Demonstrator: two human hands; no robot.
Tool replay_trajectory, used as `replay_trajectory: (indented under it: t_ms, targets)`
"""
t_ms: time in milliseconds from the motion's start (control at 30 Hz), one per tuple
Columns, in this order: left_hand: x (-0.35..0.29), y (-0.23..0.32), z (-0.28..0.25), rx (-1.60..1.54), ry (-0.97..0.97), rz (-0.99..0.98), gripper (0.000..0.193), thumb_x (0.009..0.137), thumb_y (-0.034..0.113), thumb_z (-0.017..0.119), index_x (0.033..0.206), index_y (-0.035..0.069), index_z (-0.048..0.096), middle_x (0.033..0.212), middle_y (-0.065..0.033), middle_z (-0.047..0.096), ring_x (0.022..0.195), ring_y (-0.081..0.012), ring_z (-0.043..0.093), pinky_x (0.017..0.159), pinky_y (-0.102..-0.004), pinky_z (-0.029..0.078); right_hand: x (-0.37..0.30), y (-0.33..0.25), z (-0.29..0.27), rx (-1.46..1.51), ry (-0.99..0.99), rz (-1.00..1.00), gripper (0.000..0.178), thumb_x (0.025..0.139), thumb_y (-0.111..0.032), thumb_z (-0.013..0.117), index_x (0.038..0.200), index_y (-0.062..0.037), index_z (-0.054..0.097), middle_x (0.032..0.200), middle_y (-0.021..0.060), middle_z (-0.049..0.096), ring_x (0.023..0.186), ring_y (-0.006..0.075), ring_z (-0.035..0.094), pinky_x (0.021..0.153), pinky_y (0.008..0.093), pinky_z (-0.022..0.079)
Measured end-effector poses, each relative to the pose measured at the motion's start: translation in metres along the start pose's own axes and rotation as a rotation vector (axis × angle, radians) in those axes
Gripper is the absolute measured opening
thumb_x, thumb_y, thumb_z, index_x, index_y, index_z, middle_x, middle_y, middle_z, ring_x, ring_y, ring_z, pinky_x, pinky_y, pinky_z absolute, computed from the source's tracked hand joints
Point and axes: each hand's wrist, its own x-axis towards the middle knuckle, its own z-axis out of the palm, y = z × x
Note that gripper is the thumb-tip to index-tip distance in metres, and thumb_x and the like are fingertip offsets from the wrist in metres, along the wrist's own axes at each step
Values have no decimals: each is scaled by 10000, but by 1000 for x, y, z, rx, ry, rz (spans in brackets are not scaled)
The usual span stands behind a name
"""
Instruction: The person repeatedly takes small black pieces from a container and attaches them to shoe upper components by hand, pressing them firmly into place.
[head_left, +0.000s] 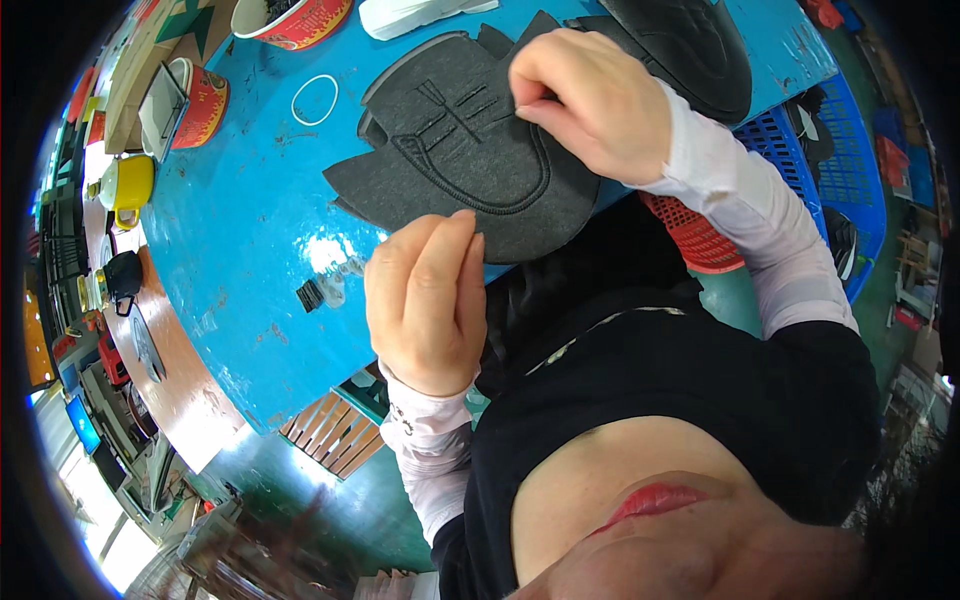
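Black flat shoe uppers (470,170), with a raised curved seam and lace-bar pattern, lie overlapping on the blue table in front of me. My left hand (425,300) hovers at their near left edge, its fingers curled and the tips drawn together. Over the right side of the top upper, my right hand (595,110) is closed with thumb and forefinger pinched. Whatever sits between the fingertips of either hand is too small or hidden to see. More black uppers (690,50) rest beyond my right hand, at the far right.
On the blue table (220,250) are a thin white ring (294,108), small black strips (310,294), a red paper tub (300,25) and another red tub (207,108). A yellow mug (132,185) stands left. Blue baskets (860,185) and a red basket (700,240) are at right.
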Motion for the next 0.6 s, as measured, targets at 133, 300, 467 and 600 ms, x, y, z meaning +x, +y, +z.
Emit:
replay_trajectory:
  t_ms: [133, 300, 467, 600]
  targets:
    - [6, -2, 8, 97, -48, 12, 224, 761, -64, 696, 972, 6, 664, 907, -124, 655, 804, -254, 638, 712, -319, 510, 5, 3, 11, 59, -35, -57, 152, 808, -30, 632, 868, -84, 504, 778, 50, 544, 767, 270, 565, 733, 376, 436]
    - [7, -9, 15, 112, -97, 50, 296, 740, -13, 704, 1029, 17, 646, 919, -99, 632, 812, -253, 611, 709, -351, 461, 15, 4, 7, -5, -133, -49, 169, 815, -26, 629, 882, -85, 486, 762, 63, 556, 751, 280, 575, 680, 383, 451]
    - [25, -4, 20, 211, -182, 11, 323, 737, 13, 667, 1057, 23, 628, 845, -82, 605, 744, -255, 583, 667, -367, 450, 24, 5, 6, -64, -259, 22, 190, 813, -28, 630, 899, -86, 470, 741, 85, 569, 745, 302, 599, 643, 407, 468]
    - [39, -1, 26, 299, -271, 25, 329, 715, 43, 640, 1042, 15, 637, 732, -68, 533, 687, -250, 553, 628, -373, 434, 25, 4, 6, -101, -305, 41, 181, 816, -43, 626, 905, -83, 473, 753, 97, 591, 772, 301, 622, 651, 408, 478]
